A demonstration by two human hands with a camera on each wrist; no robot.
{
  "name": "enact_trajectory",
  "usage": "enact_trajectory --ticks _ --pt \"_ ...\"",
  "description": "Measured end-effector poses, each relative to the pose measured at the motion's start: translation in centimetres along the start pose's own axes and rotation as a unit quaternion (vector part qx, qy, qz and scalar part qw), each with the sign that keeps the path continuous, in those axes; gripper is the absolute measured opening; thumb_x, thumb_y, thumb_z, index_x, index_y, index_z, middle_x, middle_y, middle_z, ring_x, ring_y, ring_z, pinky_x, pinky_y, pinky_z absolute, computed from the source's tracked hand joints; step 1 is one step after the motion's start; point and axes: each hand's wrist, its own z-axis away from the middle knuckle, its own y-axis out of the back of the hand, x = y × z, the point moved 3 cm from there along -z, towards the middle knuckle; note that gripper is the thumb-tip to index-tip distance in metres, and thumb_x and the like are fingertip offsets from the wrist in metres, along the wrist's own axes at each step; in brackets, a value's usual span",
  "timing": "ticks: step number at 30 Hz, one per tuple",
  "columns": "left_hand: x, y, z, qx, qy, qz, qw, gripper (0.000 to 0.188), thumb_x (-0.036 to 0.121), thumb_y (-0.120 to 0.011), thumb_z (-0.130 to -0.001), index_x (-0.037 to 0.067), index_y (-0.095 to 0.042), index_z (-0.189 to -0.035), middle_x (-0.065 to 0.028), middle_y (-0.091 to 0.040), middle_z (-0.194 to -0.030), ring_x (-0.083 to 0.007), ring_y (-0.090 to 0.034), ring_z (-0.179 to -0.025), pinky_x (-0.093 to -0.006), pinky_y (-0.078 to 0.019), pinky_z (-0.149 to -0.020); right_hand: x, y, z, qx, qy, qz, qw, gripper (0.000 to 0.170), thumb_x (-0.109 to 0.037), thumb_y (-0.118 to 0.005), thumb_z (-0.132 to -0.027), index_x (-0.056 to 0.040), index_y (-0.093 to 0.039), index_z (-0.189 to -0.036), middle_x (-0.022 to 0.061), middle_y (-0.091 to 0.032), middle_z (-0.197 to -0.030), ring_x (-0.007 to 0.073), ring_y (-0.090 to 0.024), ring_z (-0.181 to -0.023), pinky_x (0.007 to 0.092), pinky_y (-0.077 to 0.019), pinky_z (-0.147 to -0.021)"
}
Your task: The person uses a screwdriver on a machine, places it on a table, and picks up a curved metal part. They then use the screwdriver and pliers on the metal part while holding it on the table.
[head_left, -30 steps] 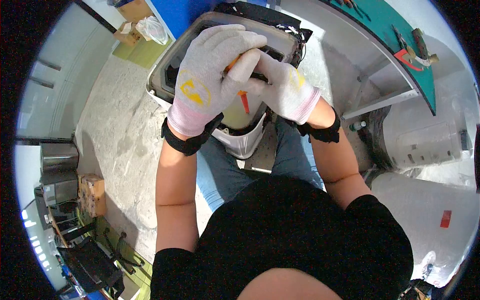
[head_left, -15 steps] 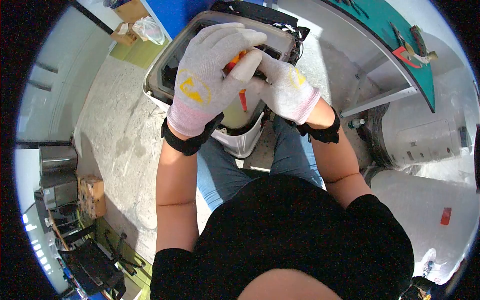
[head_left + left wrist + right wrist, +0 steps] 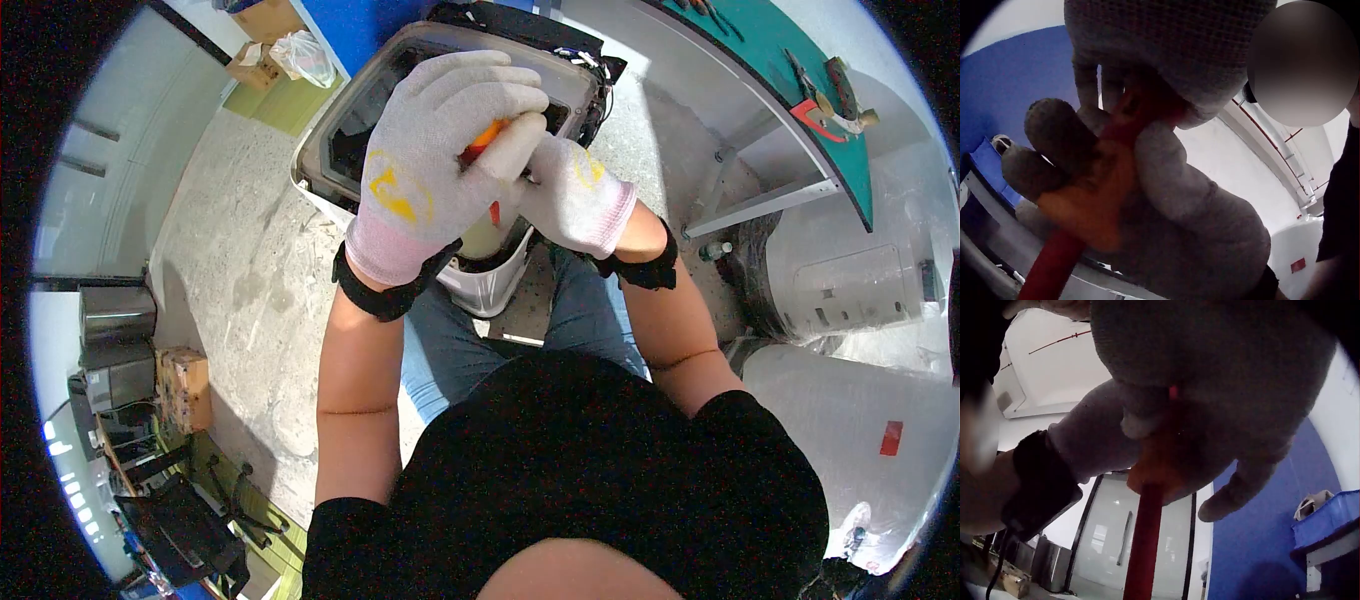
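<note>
Both hands wear pale knit gloves and meet over a white-bodied machine [image 3: 492,292] with a grey top frame. Between them is a screwdriver [image 3: 490,136] with an orange and red handle, its red shaft [image 3: 1145,540] pointing down at the machine. My left hand [image 3: 440,150] grips the upper handle, fingers extending across the top and thumb along the near side. My right hand [image 3: 575,192] holds the handle lower down; in the left wrist view its thumb presses beside the orange collar [image 3: 1088,209]. The screwdriver's tip is hidden below the hands.
To the right stands a green-topped workbench [image 3: 845,180] with hand tools, including a red-handled one [image 3: 815,118]. Large plastic-wrapped white units [image 3: 850,290] sit behind it. Cardboard boxes [image 3: 262,70] and a plastic bag [image 3: 305,57] are at upper left.
My left hand has shifted slightly right and toward the body, and its thumb has moved across. Less of the red shaft shows below. The right hand has moved slightly down.
</note>
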Motion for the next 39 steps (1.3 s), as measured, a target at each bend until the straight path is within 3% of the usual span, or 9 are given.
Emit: enact_trajectory --ticks 5,15,20,23,27,30,33,35,39 --pt "-0.2 0.0 -0.1 0.0 -0.012 0.004 1.0 0.021 0.01 -0.068 -0.072 0.006 -0.065 -0.092 -0.0069 -0.066 -0.1 -0.0295 -0.061 -0.099 -0.0378 -0.0478 -0.089 -0.8 0.4 -0.2 0.169 0.019 -0.03 0.985 0.05 -0.02 -0.075 -0.075 0.0029 -0.053 -0.114 0.0237 -0.062 -0.099 0.0372 -0.063 -0.097 0.04 -0.0514 -0.08" --pt "0.3 0.8 -0.5 -0.029 -0.006 0.013 0.999 0.031 0.017 -0.071 -0.07 0.004 -0.063 -0.097 -0.0081 -0.065 -0.103 -0.0318 -0.061 -0.1 -0.0386 -0.048 -0.089 -0.2 0.9 -0.1 0.072 0.021 0.017 0.997 0.048 -0.017 -0.071 -0.078 -0.0002 -0.056 -0.121 0.021 -0.063 -0.107 0.0373 -0.061 -0.103 0.0413 -0.0471 -0.09" --pt "-0.5 0.5 -0.2 -0.017 0.001 0.02 1.0 0.029 0.012 -0.067 -0.073 0.003 -0.062 -0.101 -0.0086 -0.065 -0.104 -0.0309 -0.061 -0.099 -0.0378 -0.0489 -0.088 -0.4 0.8 -0.1 0.108 0.011 -0.006 0.994 0.06 -0.025 -0.081 -0.073 -0.0018 -0.055 -0.122 0.0168 -0.064 -0.111 0.0256 -0.063 -0.103 0.0356 -0.0507 -0.088" --pt "0.5 0.4 -0.5 -0.021 0.021 0.022 0.999 0.026 0.01 -0.067 -0.075 0.004 -0.064 -0.101 -0.0085 -0.066 -0.101 -0.0291 -0.062 -0.098 -0.0366 -0.0497 -0.087 -1.0 0.7 -0.3 0.122 -0.065 -0.013 0.99 0.06 -0.027 -0.079 -0.071 0.0012 -0.055 -0.119 0.0225 -0.062 -0.109 0.0371 -0.061 -0.104 0.0393 -0.0479 -0.091" --pt "-0.1 0.2 0.2 -0.018 0.034 0.042 0.998 0.026 0.008 -0.071 -0.074 0.004 -0.065 -0.099 -0.0083 -0.066 -0.098 -0.0277 -0.063 -0.097 -0.0346 -0.0502 -0.086 -0.7 0.3 -0.4 0.129 -0.062 -0.063 0.988 0.056 -0.027 -0.079 -0.072 0.0006 -0.056 -0.115 0.0209 -0.063 -0.106 0.0356 -0.062 -0.102 0.0398 -0.0494 -0.087" --pt "-0.1 0.3 0.4 -0.017 0.098 0.061 0.993 0.019 0.003 -0.051 -0.087 0.001 -0.068 -0.097 -0.0106 -0.069 -0.101 -0.0245 -0.063 -0.102 -0.0345 -0.0478 -0.091 -0.8 0.4 -0.1 0.113 -0.038 -0.013 0.993 0.051 -0.026 -0.076 -0.075 0.0009 -0.056 -0.114 0.0204 -0.064 -0.102 0.0349 -0.062 -0.101 0.0402 -0.0502 -0.083" --pt "-0.4 0.3 0.4 -0.025 0.118 0.078 0.99 0.017 0.0 -0.055 -0.084 0.001 -0.068 -0.096 -0.009 -0.069 -0.099 -0.0233 -0.063 -0.101 -0.0336 -0.0484 -0.09 -0.7 0.3 0.2 0.078 -0.033 -0.025 0.996 0.044 -0.023 -0.072 -0.079 0.0003 -0.056 -0.114 0.0211 -0.064 -0.101 0.0349 -0.062 -0.101 0.0404 -0.0503 -0.083" --pt "-0.6 0.2 0.6 -0.017 0.11 0.088 0.99 0.025 0.011 -0.074 -0.07 0.005 -0.067 -0.093 -0.0078 -0.067 -0.098 -0.0276 -0.062 -0.099 -0.034 -0.0502 -0.085 -0.8 0.2 0.4 0.046 -0.067 -0.057 0.995 0.041 -0.022 -0.068 -0.083 -0.001 -0.054 -0.116 0.0226 -0.064 -0.101 0.0363 -0.063 -0.1 0.0404 -0.0503 -0.083" --pt "0.1 0.8 0.1 -0.022 0.053 0.037 0.998 0.025 0.013 -0.075 -0.069 0.006 -0.067 -0.091 -0.0073 -0.066 -0.095 -0.0279 -0.062 -0.095 -0.0339 -0.0504 -0.081 -0.4 0.8 0.2 -0.017 -0.049 -0.049 0.997 0.04 -0.023 -0.065 -0.086 -0.0027 -0.053 -0.118 0.0225 -0.064 -0.101 0.0367 -0.063 -0.097 0.0402 -0.0504 -0.082"
